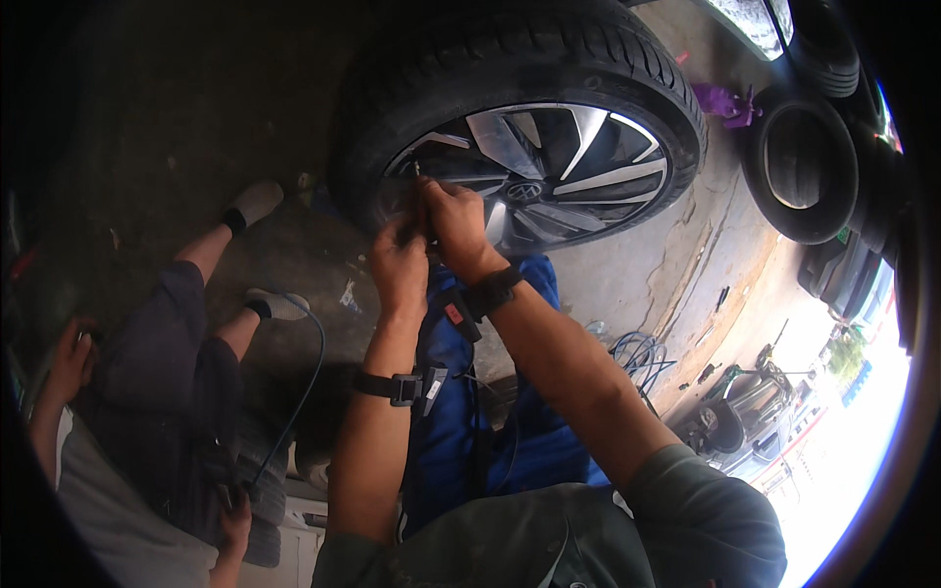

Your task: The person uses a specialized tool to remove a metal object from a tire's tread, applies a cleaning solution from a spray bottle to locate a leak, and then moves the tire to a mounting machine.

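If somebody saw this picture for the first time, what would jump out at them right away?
Probably the big car wheel at the top centre, its silver-and-black spokes standing out against the dark tyre. Next, the left hand and right hand, close together at the rim's lower left. Off to the right, a crumpled purple thing and the white glare along the picture's edge also catch the eye.

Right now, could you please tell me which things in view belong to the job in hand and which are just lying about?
Seemingly in use: wheel, left hand and right hand at its rim.
Apparently lying about: loose tire, purple bundle, blue coil.
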